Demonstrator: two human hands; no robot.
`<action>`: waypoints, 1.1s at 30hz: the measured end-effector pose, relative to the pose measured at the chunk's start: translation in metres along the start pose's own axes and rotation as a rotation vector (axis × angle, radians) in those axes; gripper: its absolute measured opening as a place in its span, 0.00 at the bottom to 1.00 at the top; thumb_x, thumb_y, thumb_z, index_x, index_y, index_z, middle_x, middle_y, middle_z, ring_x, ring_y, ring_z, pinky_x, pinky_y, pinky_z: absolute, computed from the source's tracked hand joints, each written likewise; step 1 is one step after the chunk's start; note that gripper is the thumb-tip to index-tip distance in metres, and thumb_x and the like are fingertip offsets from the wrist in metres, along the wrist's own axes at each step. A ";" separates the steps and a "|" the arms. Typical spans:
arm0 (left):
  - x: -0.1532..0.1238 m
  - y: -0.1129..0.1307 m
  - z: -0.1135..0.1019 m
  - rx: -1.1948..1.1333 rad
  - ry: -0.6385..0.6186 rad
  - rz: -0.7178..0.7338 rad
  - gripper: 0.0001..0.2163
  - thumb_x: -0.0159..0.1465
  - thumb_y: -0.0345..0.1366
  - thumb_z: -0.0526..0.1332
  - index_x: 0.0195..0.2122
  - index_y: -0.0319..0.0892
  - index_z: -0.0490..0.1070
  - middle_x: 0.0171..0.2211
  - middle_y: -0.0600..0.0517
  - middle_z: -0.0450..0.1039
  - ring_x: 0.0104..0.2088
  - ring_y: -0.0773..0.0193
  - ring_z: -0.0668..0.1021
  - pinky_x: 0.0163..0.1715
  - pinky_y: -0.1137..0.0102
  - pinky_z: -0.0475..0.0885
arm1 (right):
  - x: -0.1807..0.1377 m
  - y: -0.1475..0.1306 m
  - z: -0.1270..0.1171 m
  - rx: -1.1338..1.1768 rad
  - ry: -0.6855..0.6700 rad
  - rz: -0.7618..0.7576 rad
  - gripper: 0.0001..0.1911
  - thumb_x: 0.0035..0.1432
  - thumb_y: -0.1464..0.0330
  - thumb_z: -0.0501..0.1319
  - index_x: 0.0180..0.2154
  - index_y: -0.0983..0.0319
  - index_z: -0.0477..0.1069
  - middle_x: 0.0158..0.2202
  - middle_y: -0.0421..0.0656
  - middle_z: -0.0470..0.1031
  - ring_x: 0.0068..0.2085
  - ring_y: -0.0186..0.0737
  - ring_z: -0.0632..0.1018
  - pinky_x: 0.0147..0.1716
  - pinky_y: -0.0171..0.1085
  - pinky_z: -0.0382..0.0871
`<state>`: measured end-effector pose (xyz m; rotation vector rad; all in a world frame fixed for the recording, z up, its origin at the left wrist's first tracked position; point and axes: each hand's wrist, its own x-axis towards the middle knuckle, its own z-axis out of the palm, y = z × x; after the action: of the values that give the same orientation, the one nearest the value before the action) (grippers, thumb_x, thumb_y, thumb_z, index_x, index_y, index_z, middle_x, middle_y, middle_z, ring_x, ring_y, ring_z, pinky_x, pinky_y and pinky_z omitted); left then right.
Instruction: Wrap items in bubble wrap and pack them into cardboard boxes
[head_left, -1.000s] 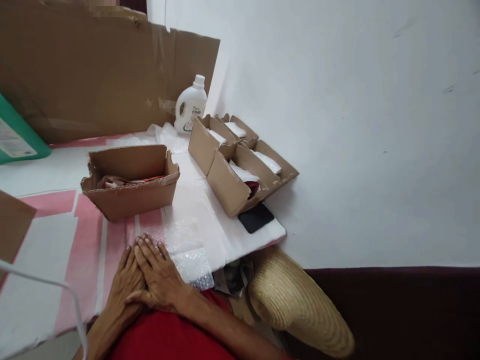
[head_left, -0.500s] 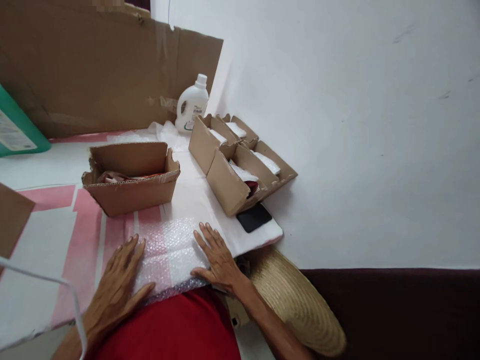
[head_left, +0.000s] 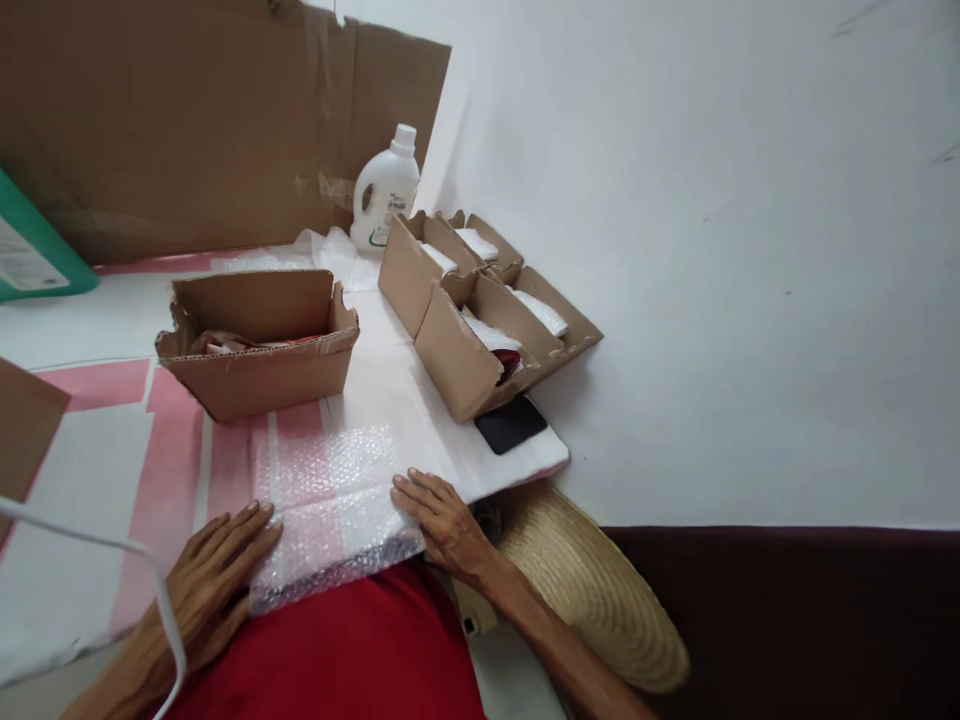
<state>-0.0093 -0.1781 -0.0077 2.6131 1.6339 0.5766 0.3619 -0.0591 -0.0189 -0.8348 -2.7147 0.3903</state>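
A clear sheet of bubble wrap point(head_left: 330, 500) lies on the table's front edge, and its near part hangs over toward my red clothing. My left hand point(head_left: 214, 575) rests at the sheet's left side, fingers stretched out with the tips touching the wrap. At the right side, my right hand point(head_left: 444, 522) lies with its fingers extended over the wrap's edge; its thumb is hidden. Both hands look open. Behind the sheet stands an open cardboard box point(head_left: 270, 385) with red and clear wrapped items inside, which I cannot make out fully.
Several joined cardboard bins point(head_left: 457, 370) hold bubble-wrapped pieces at the right. By them are a black phone point(head_left: 511, 425) and a white jug point(head_left: 386, 195). A green container point(head_left: 37, 250) stands far left. A white cable point(head_left: 97, 537) crosses the lower left. A straw hat point(head_left: 585, 590) sits below the table edge.
Both hands have slid back toward me, the left one also outward to the left. The right fingers have drawn closer together at the wrap's edge. The whole view has shifted slightly.
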 end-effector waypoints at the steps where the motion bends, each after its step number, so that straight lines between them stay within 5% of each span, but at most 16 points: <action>1: -0.001 0.000 0.000 -0.018 0.013 -0.004 0.29 0.65 0.33 0.54 0.69 0.51 0.57 0.65 0.45 0.68 0.66 0.53 0.69 0.65 0.56 0.61 | 0.001 0.000 0.000 0.020 0.025 0.010 0.26 0.69 0.67 0.55 0.66 0.60 0.64 0.65 0.49 0.69 0.68 0.51 0.65 0.63 0.53 0.64; 7: 0.003 -0.003 -0.004 -0.073 0.043 -0.018 0.23 0.65 0.33 0.57 0.62 0.49 0.67 0.60 0.45 0.73 0.61 0.54 0.74 0.60 0.58 0.68 | 0.015 -0.005 0.001 0.120 0.161 0.122 0.24 0.66 0.73 0.57 0.62 0.56 0.70 0.56 0.47 0.77 0.58 0.51 0.73 0.56 0.52 0.69; 12: 0.008 -0.006 -0.002 -0.112 0.125 0.022 0.16 0.65 0.29 0.59 0.53 0.48 0.73 0.52 0.48 0.80 0.54 0.58 0.80 0.50 0.64 0.73 | 0.025 -0.011 0.003 0.295 0.328 0.241 0.11 0.68 0.70 0.57 0.47 0.57 0.78 0.45 0.46 0.79 0.48 0.48 0.75 0.49 0.49 0.70; 16: 0.015 0.007 -0.003 -0.175 0.141 -0.248 0.05 0.67 0.36 0.59 0.37 0.47 0.74 0.33 0.52 0.79 0.37 0.61 0.81 0.39 0.66 0.74 | 0.031 -0.017 0.008 0.314 0.422 0.404 0.12 0.69 0.64 0.59 0.31 0.59 0.73 0.34 0.44 0.75 0.42 0.46 0.73 0.43 0.45 0.66; 18: 0.023 0.016 -0.004 -0.210 0.163 -0.387 0.07 0.68 0.40 0.59 0.33 0.46 0.72 0.28 0.53 0.76 0.32 0.61 0.79 0.36 0.67 0.73 | 0.037 -0.020 0.011 0.267 0.441 0.458 0.15 0.70 0.63 0.59 0.28 0.59 0.69 0.31 0.42 0.72 0.39 0.45 0.71 0.42 0.43 0.64; 24: 0.043 0.029 -0.004 -0.149 0.264 -0.560 0.10 0.69 0.44 0.56 0.39 0.46 0.73 0.31 0.52 0.77 0.30 0.62 0.78 0.29 0.69 0.71 | 0.051 -0.027 0.021 0.141 0.476 0.569 0.16 0.72 0.60 0.56 0.30 0.59 0.65 0.32 0.41 0.70 0.39 0.44 0.68 0.43 0.42 0.59; 33: 0.044 0.028 0.008 -0.022 0.272 -0.551 0.11 0.70 0.43 0.56 0.38 0.45 0.73 0.30 0.53 0.77 0.31 0.61 0.78 0.32 0.69 0.69 | 0.058 -0.030 0.026 0.067 0.502 0.624 0.17 0.71 0.62 0.59 0.29 0.59 0.64 0.31 0.40 0.70 0.39 0.43 0.67 0.42 0.41 0.57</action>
<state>0.0347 -0.1512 0.0040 1.9841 2.2766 0.9204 0.2922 -0.0542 -0.0229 -1.5185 -1.9355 0.3301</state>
